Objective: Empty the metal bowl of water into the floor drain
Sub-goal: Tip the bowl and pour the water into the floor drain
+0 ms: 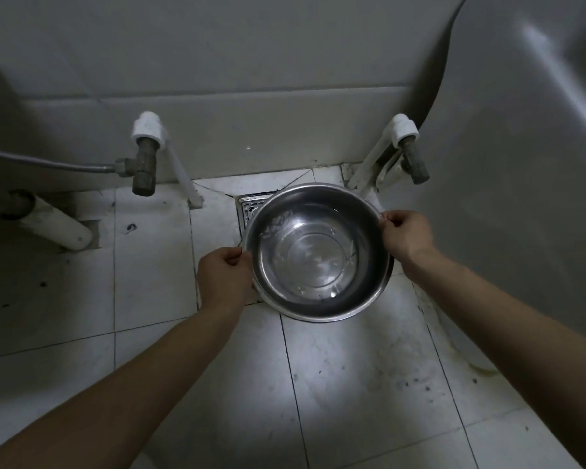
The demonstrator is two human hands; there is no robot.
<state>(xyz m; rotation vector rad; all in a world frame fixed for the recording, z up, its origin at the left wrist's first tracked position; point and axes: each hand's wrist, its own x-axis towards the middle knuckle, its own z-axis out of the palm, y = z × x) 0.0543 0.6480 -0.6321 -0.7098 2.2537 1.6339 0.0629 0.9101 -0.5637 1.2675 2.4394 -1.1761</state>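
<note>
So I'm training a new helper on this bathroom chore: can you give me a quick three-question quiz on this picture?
1. True or false: both hands hold the bowl by its rim.
2. What lies in the floor partly hidden behind the bowl?
3. Pick one: the bowl is (A) empty, (B) holding clear water, (C) upside down.

Key
1. True: left hand and right hand each keep a grip on opposite sides of the rim.
2. The drain.
3. B
</note>
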